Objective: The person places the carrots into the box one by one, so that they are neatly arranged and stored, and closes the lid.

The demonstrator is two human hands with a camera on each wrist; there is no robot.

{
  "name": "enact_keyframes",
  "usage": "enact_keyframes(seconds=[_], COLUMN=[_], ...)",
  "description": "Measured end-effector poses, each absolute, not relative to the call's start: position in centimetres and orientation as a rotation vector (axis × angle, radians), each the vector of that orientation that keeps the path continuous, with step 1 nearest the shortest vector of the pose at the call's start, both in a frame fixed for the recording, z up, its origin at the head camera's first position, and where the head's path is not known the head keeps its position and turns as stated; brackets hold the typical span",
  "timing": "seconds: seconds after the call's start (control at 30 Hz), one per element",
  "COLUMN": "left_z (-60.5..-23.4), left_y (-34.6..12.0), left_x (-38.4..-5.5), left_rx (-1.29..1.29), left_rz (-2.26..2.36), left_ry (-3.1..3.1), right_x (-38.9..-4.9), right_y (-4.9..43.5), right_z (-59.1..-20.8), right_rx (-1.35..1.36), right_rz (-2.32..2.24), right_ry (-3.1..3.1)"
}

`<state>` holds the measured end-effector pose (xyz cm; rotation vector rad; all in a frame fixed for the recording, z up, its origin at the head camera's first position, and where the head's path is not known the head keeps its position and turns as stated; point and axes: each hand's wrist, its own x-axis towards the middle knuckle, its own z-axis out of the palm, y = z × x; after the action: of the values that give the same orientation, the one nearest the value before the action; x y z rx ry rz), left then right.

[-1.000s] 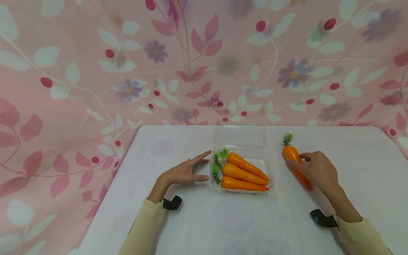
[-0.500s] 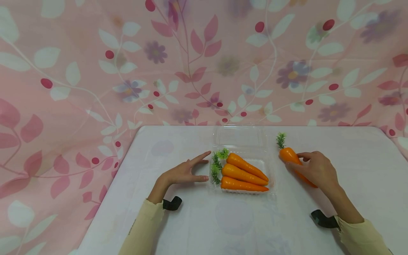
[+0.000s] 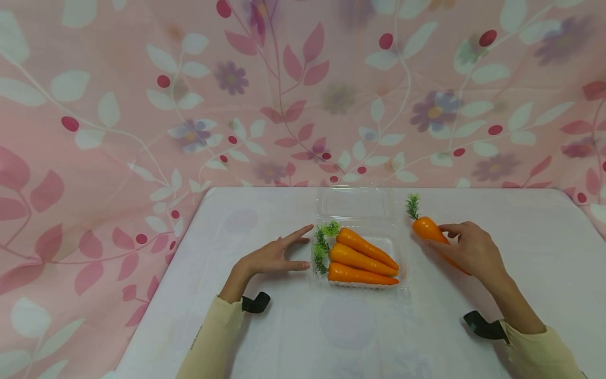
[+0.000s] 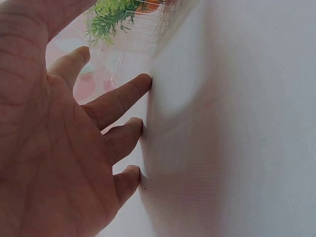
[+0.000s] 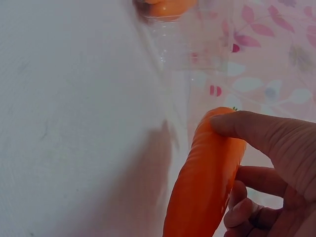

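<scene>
My right hand (image 3: 473, 251) pinches a carrot (image 3: 427, 229) with a green leafy top (image 3: 413, 206), thumb on one side and fingers on the other. In the right wrist view the carrot (image 5: 202, 177) casts a shadow on the white cloth beside it. Left of it stands a clear plastic clamshell box (image 3: 402, 247), its lid (image 3: 356, 202) laid back. Inside the box lie three carrots (image 3: 363, 257) side by side, tops to the left. My left hand (image 3: 272, 256) has its fingers spread at the box's left edge; in the left wrist view its fingertips (image 4: 144, 81) meet the cloth.
A white cloth (image 3: 350, 337) covers the table. Behind it hangs a pink floral curtain (image 3: 303, 95), which also runs down the left side. A black wrist mount (image 3: 485, 325) sticks out from the right sleeve, another mount (image 3: 256, 302) from the left.
The carrot in my right hand has shifted left and turned, its leafy top swinging left toward the box while its tip moved right. The left hand and the boxed carrots have stayed in place.
</scene>
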<state>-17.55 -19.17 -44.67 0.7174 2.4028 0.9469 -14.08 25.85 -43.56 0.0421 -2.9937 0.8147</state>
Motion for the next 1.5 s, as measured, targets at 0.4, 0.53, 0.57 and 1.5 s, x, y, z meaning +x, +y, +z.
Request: enact_keyframes(seconds=[0.4, 0.53, 0.57, 1.5], left_z=[-44.7, -44.8, -44.8, -44.6], left_y=[-19.2, -19.2, -19.2, -19.2], left_x=[-17.6, -17.6, -17.6, -17.5], left_rx=[0.703, 0.706, 0.706, 0.719], left_rz=[0.942, 0.941, 0.94, 0.948], left_ry=[2.402, 2.402, 2.401, 2.399], right_x=[-13.3, -13.3, -13.3, -12.9], right_y=[25.0, 24.7, 24.6, 21.6], right_z=[-41.9, -41.5, -41.5, -39.0], right_rx=[0.072, 0.065, 0.064, 0.141], right_rz=[0.856, 0.853, 0.854, 1.014], right_ry=[-2.921, -2.922, -2.921, -2.894])
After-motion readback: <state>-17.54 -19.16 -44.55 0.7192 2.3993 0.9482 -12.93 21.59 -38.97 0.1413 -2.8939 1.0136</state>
